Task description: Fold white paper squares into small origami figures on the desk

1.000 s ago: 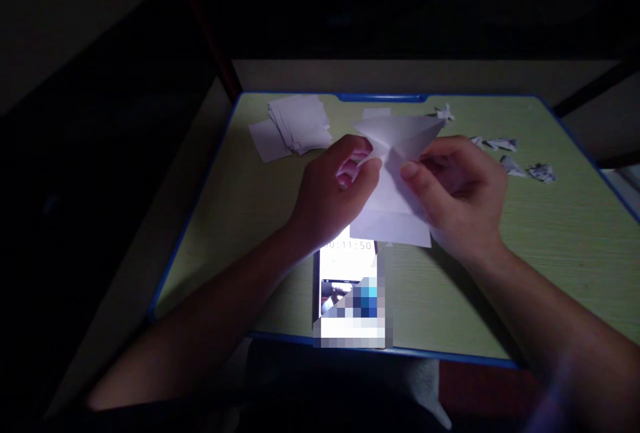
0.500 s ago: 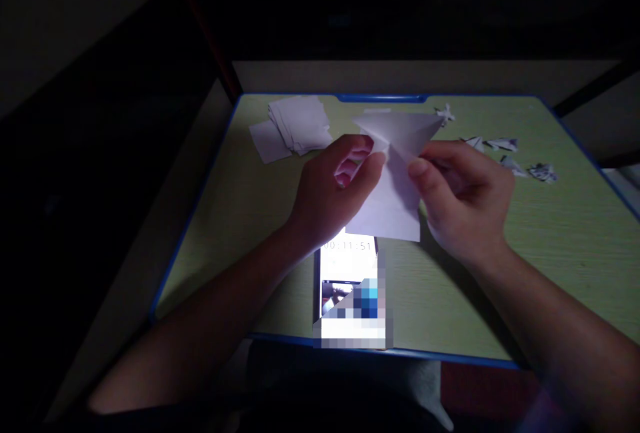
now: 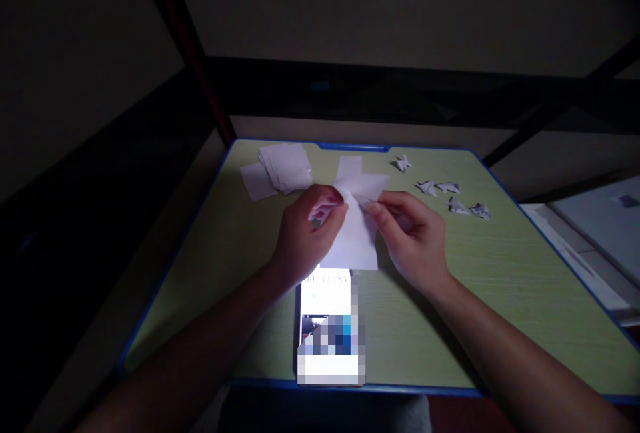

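Observation:
A partly folded white sheet of paper (image 3: pixel 356 233) is held above the middle of a green table (image 3: pixel 500 273) with a blue rim. My left hand (image 3: pixel 303 236) pinches the sheet's upper left fold with thumb and fingers closed. My right hand (image 3: pixel 415 236) pinches the upper right fold, fingers curled. The sheet's lower edge hangs over the top of a lit phone (image 3: pixel 327 326) lying near the front edge.
A stack of white paper squares (image 3: pixel 283 168) lies at the back left. Another loose white sheet (image 3: pixel 350 165) lies behind the hands. Several small folded paper pieces (image 3: pixel 447 190) are scattered at the back right. The room around is dark.
The camera has tilted up and pulled back, so table and hands appear lower and smaller. Both hands have kept hold of the sheet and drawn its flaps closer together.

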Demonstrator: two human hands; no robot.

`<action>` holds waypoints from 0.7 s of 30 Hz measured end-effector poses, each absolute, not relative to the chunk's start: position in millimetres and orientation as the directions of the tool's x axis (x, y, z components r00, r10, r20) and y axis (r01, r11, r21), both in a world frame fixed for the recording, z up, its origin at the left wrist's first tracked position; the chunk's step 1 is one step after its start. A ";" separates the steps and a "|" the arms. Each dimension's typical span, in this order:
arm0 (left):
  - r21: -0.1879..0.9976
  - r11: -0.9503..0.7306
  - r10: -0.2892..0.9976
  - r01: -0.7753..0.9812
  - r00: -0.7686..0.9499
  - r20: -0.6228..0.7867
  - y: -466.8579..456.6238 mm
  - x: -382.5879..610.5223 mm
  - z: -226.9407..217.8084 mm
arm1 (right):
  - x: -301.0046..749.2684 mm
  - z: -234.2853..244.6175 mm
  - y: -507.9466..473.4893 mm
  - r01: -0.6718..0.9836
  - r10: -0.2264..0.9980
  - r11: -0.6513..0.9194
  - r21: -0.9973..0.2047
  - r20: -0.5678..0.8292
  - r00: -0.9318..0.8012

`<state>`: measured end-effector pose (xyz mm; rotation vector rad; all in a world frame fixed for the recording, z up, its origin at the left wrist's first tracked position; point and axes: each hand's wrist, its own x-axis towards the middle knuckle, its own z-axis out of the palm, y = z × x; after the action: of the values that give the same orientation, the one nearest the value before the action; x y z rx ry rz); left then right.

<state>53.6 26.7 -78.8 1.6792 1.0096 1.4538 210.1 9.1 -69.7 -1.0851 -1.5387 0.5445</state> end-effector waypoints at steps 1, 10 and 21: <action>0.878 -0.465 0.885 0.112 0.085 0.458 26.0 53.5 -77.1 | 209.8 -69.7 8.9 0.339 0.850 0.480 -0.809 0.525 0.047; 0.921 -0.387 0.901 -0.033 0.200 0.386 27.9 48.0 -66.6 | 210.0 -64.2 6.6 0.427 0.803 0.544 -0.722 0.596 -0.016; 0.987 0.031 0.982 -0.160 0.191 0.000 37.9 50.9 -61.0 | 215.8 -69.4 12.0 0.392 0.791 0.593 -0.703 0.601 -0.120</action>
<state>50.9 37.9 -61.0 1.1634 0.9584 1.1293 215.8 12.0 -69.4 -0.9786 -1.7327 0.4563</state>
